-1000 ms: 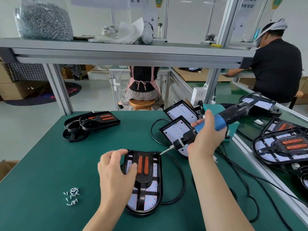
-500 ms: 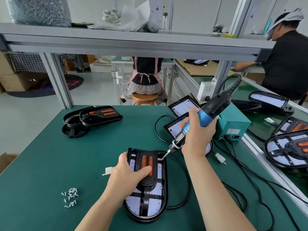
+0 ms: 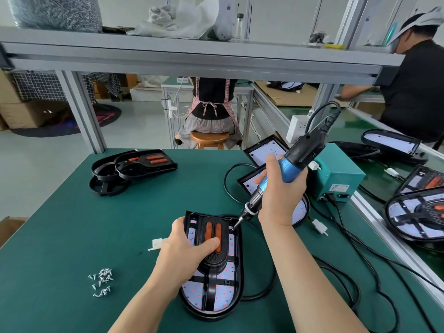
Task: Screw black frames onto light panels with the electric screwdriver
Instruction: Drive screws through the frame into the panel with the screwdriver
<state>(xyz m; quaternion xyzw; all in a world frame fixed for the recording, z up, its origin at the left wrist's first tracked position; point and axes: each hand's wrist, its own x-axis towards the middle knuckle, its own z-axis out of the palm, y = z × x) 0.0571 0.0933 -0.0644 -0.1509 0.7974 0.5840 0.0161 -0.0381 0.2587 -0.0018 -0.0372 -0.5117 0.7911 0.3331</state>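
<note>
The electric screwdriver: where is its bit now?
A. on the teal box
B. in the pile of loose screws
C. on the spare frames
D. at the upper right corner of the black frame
D: the right hand tilts the electric screwdriver so that its bit meets the upper right corner of the black frame, which the left hand holds.

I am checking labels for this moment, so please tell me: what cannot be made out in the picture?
- Head view: whether a screw sits under the electric screwdriver tip, too small.
- Head view: black frame left edge, hidden by the left hand.
- Head view: label text on the teal box, too small.
- Head view: grey bag, cut off by the top edge.
</note>
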